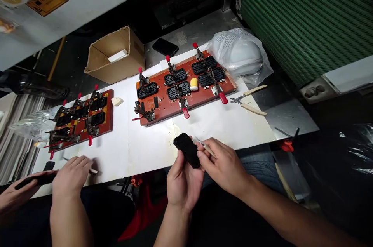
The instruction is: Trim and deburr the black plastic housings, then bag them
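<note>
My left hand (182, 183) is closed around a small black plastic part (187, 150), held just in front of the white table (151, 138). My right hand (223, 165) pinches a thin knife-like tool (204, 145) whose tip rests against the part's edge. Beyond them lies a red-brown clamp jig (163, 107) with several black parts under red-handled toggle clamps.
A co-worker's two hands (70, 175) work at the left near a second jig (107, 117). Cutting pliers (247, 99) lie right of my jig, a clear plastic bag (240, 54) behind it. An open cardboard box (115, 54), a phone (165, 47) and a green conveyor belt (305, 14) stand farther back.
</note>
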Demonstrator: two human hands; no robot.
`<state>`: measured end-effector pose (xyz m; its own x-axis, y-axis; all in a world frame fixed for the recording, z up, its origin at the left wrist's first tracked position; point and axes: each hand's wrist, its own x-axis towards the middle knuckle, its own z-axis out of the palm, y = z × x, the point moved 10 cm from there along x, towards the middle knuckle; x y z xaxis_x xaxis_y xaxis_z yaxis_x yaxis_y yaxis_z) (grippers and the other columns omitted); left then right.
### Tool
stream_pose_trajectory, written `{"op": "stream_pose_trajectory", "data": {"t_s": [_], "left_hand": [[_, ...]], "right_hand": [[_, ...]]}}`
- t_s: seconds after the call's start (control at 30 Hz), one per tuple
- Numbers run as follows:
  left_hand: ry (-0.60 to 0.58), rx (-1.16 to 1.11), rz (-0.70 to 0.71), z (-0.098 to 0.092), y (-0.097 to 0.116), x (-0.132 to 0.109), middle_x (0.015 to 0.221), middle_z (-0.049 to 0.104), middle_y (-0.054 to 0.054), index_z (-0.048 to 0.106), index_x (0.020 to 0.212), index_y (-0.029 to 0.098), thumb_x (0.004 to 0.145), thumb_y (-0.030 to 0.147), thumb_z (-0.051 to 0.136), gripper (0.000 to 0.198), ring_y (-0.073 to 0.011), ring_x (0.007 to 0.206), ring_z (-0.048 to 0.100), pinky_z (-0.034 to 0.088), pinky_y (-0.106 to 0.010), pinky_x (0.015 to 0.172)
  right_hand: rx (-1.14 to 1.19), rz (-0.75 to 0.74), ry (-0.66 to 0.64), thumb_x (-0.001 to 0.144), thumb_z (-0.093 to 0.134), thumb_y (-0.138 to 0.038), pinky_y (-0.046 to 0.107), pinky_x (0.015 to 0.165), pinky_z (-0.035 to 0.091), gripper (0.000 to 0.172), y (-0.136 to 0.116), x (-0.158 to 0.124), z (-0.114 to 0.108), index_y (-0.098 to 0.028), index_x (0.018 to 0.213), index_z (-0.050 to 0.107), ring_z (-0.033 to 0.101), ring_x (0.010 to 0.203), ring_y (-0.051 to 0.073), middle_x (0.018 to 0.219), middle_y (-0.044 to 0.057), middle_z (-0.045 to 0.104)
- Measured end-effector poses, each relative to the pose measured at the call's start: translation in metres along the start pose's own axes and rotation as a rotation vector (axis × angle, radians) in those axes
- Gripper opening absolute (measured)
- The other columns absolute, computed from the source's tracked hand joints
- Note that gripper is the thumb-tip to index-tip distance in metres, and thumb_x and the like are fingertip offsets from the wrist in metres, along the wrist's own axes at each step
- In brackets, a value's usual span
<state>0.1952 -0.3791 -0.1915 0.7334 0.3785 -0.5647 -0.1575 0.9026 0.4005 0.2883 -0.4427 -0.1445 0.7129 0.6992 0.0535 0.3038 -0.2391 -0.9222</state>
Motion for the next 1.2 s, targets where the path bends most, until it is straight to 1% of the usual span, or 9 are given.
{"op": "stream_pose_trajectory", "data": {"t_s": [0.2,0.47,0.53,0.6,0.7,0.83,0.93,1.07,1.2], "left_hand": [[0.029,0.001,0.203,0.018,0.064,0.001,0.125,0.068,-0.012,0.066,0.133,0.017,0.105,0.037,0.054,0.036,-0.0278,0.117,0.067,0.063,-0.026,0.084],[-0.122,0.327,1.027,0.137,0.291,-0.002,0.096,0.066,-0.002,0.063,0.105,0.019,0.098,0.047,0.061,0.029,-0.0153,0.101,0.068,0.059,-0.025,0.095],[0.067,0.577,1.227,0.166,0.347,0.012,0.093,0.062,0.004,0.054,0.105,0.024,0.102,0.039,0.055,0.015,-0.0138,0.097,0.069,0.058,-0.032,0.096],[0.220,0.641,1.169,0.180,0.390,0.043,0.085,0.057,0.003,0.051,0.099,0.017,0.099,0.022,0.057,0.008,-0.0148,0.085,0.067,0.057,-0.041,0.093],[0.323,0.700,1.201,0.192,0.423,0.053,0.085,0.054,0.003,0.053,0.107,0.012,0.093,0.007,0.056,0.014,-0.0133,0.086,0.061,0.054,-0.044,0.096],[-0.018,0.779,1.460,0.194,0.366,0.001,0.110,0.059,-0.002,0.056,0.120,0.015,0.076,0.007,0.070,0.047,-0.0180,0.107,0.059,0.056,-0.037,0.097],[-0.288,0.723,1.081,0.144,0.260,-0.004,0.117,0.061,-0.008,0.059,0.131,0.016,0.076,0.023,0.081,0.060,-0.0281,0.119,0.061,0.054,-0.045,0.107],[-0.169,0.581,0.579,0.042,0.124,0.004,0.131,0.059,-0.009,0.051,0.144,0.029,0.085,0.028,0.078,0.065,-0.0344,0.128,0.060,0.055,-0.052,0.107],[-0.157,0.635,0.408,0.006,0.059,-0.008,0.140,0.053,-0.010,0.054,0.140,0.031,0.087,0.025,0.078,0.058,-0.0376,0.142,0.047,0.052,-0.054,0.111]], "right_hand": [[0.008,0.122,0.127,0.099,0.056,-0.039,0.033,0.076,0.058,0.016,0.027,0.003,-0.039,-0.025,0.103,0.063,0.070,0.079,0.020,0.092,0.003,0.073],[0.024,0.269,0.046,0.101,0.048,-0.051,0.039,0.089,0.055,0.029,0.084,0.018,-0.042,-0.026,0.111,0.061,0.071,0.098,0.024,0.106,0.005,0.074],[0.030,0.256,0.057,0.100,0.048,-0.051,0.036,0.087,0.054,0.030,0.085,0.016,-0.043,-0.026,0.111,0.061,0.070,0.093,0.022,0.102,0.004,0.073],[0.041,0.245,0.083,0.100,0.049,-0.051,0.034,0.086,0.053,0.032,0.085,0.014,-0.045,-0.024,0.112,0.062,0.069,0.091,0.021,0.099,0.004,0.072],[0.102,0.207,0.116,0.102,0.047,-0.051,0.034,0.091,0.051,0.037,0.083,0.012,-0.049,-0.022,0.122,0.058,0.067,0.090,0.019,0.093,0.003,0.068],[0.356,0.188,0.101,0.107,0.036,-0.052,0.029,0.068,0.050,0.048,0.085,0.012,-0.046,-0.023,0.144,0.047,0.053,0.066,0.014,0.085,-0.001,0.060],[0.473,0.230,0.032,0.107,0.036,-0.053,0.026,0.054,0.042,0.049,0.093,0.012,-0.037,-0.025,0.146,0.048,0.044,0.060,0.011,0.086,-0.001,0.057],[0.457,0.247,-0.088,0.108,0.041,-0.049,0.024,0.054,0.046,0.049,0.091,0.010,-0.031,-0.028,0.152,0.043,0.047,0.060,0.010,0.091,0.000,0.062],[0.247,0.087,-0.243,0.107,0.050,-0.036,0.025,0.079,0.054,0.041,0.048,0.010,-0.035,-0.035,0.147,0.051,0.062,0.084,0.011,0.109,0.002,0.067]]}}
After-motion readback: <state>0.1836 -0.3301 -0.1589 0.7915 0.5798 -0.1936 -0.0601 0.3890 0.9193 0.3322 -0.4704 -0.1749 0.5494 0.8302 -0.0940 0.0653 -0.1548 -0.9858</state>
